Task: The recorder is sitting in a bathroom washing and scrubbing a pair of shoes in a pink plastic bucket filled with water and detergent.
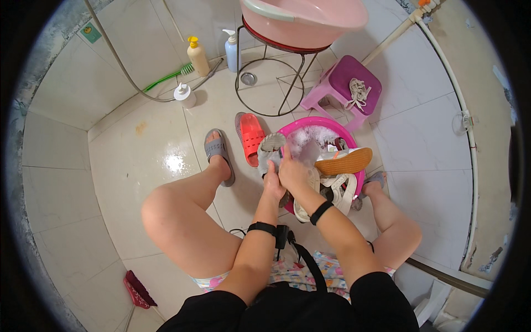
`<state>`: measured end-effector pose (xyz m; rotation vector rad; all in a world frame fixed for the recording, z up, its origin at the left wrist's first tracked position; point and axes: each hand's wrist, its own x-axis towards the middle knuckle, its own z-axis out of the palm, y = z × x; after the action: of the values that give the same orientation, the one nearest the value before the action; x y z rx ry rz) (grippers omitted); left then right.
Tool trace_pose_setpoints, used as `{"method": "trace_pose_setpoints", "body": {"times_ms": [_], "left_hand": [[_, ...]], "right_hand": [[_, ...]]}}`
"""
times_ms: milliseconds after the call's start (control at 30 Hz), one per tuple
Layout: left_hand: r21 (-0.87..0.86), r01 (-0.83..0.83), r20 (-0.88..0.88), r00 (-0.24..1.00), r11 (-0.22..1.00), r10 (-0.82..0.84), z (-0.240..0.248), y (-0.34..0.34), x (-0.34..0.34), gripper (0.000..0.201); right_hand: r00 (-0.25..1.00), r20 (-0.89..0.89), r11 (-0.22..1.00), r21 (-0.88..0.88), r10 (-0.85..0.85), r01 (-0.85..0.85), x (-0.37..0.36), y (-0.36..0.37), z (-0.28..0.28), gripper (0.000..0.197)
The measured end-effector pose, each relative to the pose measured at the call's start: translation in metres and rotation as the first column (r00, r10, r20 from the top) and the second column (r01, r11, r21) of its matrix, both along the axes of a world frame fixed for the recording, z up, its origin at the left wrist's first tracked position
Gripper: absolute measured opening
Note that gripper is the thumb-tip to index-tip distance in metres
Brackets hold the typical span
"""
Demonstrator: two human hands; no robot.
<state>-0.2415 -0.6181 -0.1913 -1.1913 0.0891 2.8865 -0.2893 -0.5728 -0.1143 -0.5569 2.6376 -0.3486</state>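
My left hand (pixel 271 180) is closed round a grey shoe (pixel 271 145), tilted with its ridged, pale sole showing, at the left rim of a bright pink basin (pixel 349 134). My right hand (pixel 293 172) is closed against the shoe's right side; its inner fingers are partly hidden. In the basin are white suds (pixel 312 135), a shoe with a tan sole (pixel 344 162) lying sole outward, and white shoes (pixel 347 187) with straps or laces, partly covered by my right forearm.
A red slipper (pixel 251 135) lies left of the basin. Behind stand a purple stool (pixel 345 74) with white laces (pixel 358 93) and a wire stand (pixel 264 113) bearing a pale pink tub (pixel 310 25). Pump bottles (pixel 197 58) and a green brush (pixel 166 79) are by the wall.
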Motion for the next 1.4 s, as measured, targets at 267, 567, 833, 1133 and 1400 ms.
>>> {"method": "trace_pose_setpoints", "body": {"times_ms": [267,567,833,1133,1400], "left_hand": [[0.033,0.038,-0.060,0.998,0.999,-0.036,0.010,0.005,-0.005,0.064],[0.025,-0.051,-0.117,0.992,0.998,0.053,0.009,0.004,-0.004,0.059],[-0.004,-0.218,-0.201,0.956,0.976,0.212,0.001,-0.002,-0.001,0.053],[-0.012,-0.216,-0.186,0.960,0.976,0.210,0.000,-0.004,-0.001,0.051],[-0.124,-0.198,-0.135,0.974,0.972,0.181,0.016,0.010,-0.011,0.045]], "right_hand": [[1.000,0.016,0.996,0.090,0.027,-0.028,0.003,0.025,0.015,0.053],[0.996,-0.062,0.997,0.032,-0.065,0.067,0.004,0.041,-0.008,0.056],[0.945,0.241,0.967,-0.072,-0.220,0.244,0.013,0.041,-0.009,0.052],[0.970,0.225,0.980,-0.147,-0.096,0.131,-0.050,0.061,-0.071,0.045],[0.935,0.063,0.932,0.120,-0.350,0.341,-0.106,0.072,-0.127,0.040]]}}
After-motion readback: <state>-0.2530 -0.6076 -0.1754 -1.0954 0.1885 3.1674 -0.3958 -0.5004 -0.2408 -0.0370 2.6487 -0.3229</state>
